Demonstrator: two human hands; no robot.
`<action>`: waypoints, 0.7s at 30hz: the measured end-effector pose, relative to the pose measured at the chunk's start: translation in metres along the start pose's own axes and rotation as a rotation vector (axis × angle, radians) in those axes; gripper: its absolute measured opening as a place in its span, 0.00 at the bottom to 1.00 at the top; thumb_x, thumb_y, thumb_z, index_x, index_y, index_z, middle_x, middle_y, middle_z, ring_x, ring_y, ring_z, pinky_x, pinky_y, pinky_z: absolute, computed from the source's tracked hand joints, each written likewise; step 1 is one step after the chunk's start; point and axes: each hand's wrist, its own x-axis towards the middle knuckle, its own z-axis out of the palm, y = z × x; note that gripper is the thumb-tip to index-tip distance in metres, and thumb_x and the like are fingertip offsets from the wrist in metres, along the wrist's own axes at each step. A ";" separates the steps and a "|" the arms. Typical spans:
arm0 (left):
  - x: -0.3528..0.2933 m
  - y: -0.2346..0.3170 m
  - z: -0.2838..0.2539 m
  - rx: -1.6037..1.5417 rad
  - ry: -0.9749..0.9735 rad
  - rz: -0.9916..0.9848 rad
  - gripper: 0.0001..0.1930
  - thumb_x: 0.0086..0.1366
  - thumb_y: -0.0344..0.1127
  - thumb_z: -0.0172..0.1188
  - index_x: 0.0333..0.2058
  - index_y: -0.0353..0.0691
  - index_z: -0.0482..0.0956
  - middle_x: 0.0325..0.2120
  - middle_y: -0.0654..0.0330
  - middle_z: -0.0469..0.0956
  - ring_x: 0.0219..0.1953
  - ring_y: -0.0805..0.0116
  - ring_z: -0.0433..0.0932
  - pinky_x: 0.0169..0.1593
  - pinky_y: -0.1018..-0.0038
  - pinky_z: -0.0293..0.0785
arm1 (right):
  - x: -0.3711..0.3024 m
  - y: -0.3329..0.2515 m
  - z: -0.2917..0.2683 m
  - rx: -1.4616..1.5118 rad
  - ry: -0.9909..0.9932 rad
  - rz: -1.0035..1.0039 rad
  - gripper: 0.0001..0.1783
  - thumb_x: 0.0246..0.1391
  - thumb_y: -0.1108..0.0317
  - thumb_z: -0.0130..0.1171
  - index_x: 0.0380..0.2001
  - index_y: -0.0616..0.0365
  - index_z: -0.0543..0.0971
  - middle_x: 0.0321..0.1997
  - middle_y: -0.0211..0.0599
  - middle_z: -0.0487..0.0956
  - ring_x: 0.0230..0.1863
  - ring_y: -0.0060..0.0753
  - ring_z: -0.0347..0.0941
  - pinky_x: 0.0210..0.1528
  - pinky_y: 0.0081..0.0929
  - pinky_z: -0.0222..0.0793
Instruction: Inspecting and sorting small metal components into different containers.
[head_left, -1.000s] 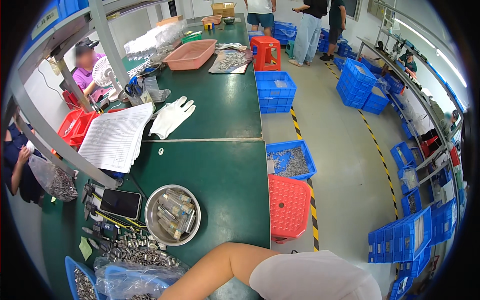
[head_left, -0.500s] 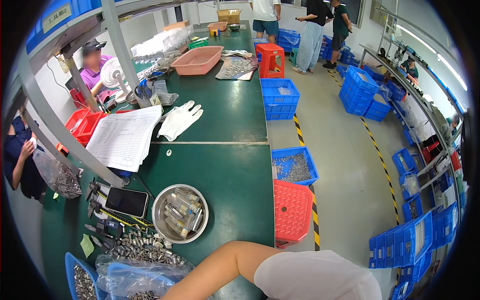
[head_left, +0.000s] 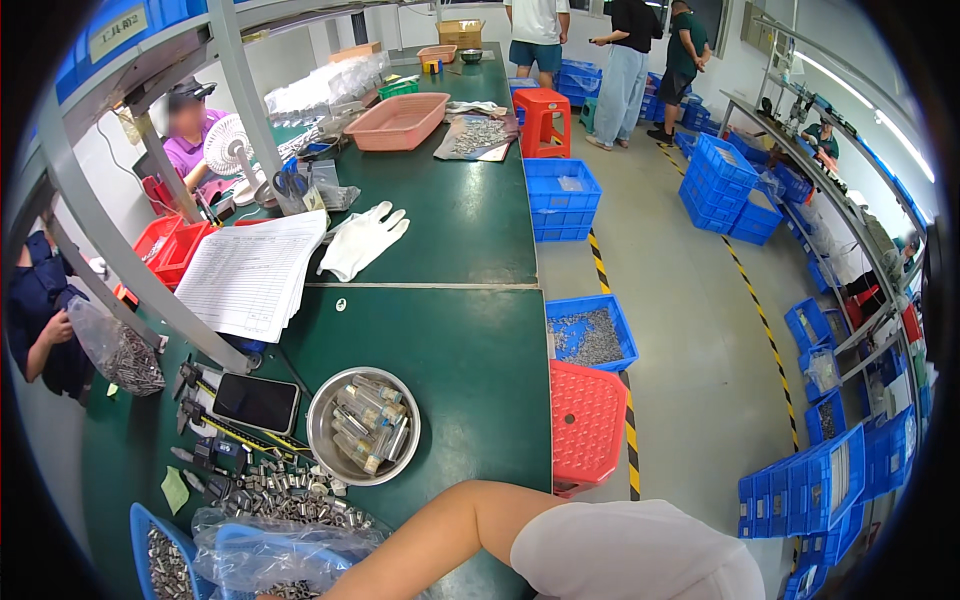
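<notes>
My bare right forearm (head_left: 420,545), below a pale sleeve (head_left: 630,550), reaches down to the left across the table's near edge. The right hand lies past the lower edge, and my left hand is not in the picture. Closest to the forearm are a clear plastic bag (head_left: 250,550) over a blue bin and a heap of small metal sleeves (head_left: 290,495). A second blue bin (head_left: 148,525) of metal parts stands at the left. Beyond the arm, a steel bowl (head_left: 412,440) holds several clear capped tubes (head_left: 370,415).
Left of the bowl lie a black phone (head_left: 257,402) and calipers (head_left: 235,430). Papers (head_left: 250,270) and a white glove (head_left: 362,240) lie farther back, near a grey post (head_left: 150,270). A red stool (head_left: 585,420) stands beside the table. A person (head_left: 45,320) is at the left.
The view has shifted slightly. At the left, the other person's hand now grips the bag of metal parts. My right forearm has hardly moved.
</notes>
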 end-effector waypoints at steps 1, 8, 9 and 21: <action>0.001 0.001 0.002 0.069 -0.034 -0.017 0.07 0.57 0.28 0.49 0.36 0.39 0.65 0.19 0.64 0.64 0.17 0.78 0.60 0.18 0.85 0.58 | 0.000 0.003 0.003 -0.008 0.012 -0.032 0.14 0.50 0.57 0.45 0.25 0.57 0.72 0.25 0.45 0.73 0.24 0.43 0.69 0.24 0.35 0.64; -0.005 -0.002 -0.007 0.407 0.068 0.091 0.08 0.56 0.28 0.51 0.35 0.39 0.64 0.17 0.64 0.64 0.16 0.78 0.61 0.17 0.85 0.58 | 0.002 0.042 0.041 -0.110 0.203 -0.489 0.11 0.49 0.61 0.46 0.24 0.56 0.71 0.25 0.42 0.71 0.25 0.41 0.67 0.24 0.35 0.62; -0.004 -0.004 -0.005 0.408 0.065 0.085 0.08 0.56 0.28 0.51 0.35 0.39 0.64 0.17 0.64 0.64 0.16 0.78 0.61 0.17 0.85 0.58 | 0.001 0.042 0.039 -0.186 0.305 -0.639 0.10 0.49 0.62 0.46 0.23 0.56 0.71 0.24 0.40 0.70 0.24 0.41 0.67 0.24 0.35 0.61; -0.006 -0.003 0.014 0.472 0.048 0.097 0.09 0.54 0.31 0.53 0.33 0.36 0.66 0.17 0.63 0.66 0.14 0.78 0.60 0.16 0.85 0.56 | 0.002 0.037 0.045 -0.168 0.063 -0.368 0.11 0.48 0.60 0.46 0.23 0.56 0.71 0.23 0.39 0.70 0.22 0.41 0.67 0.21 0.35 0.60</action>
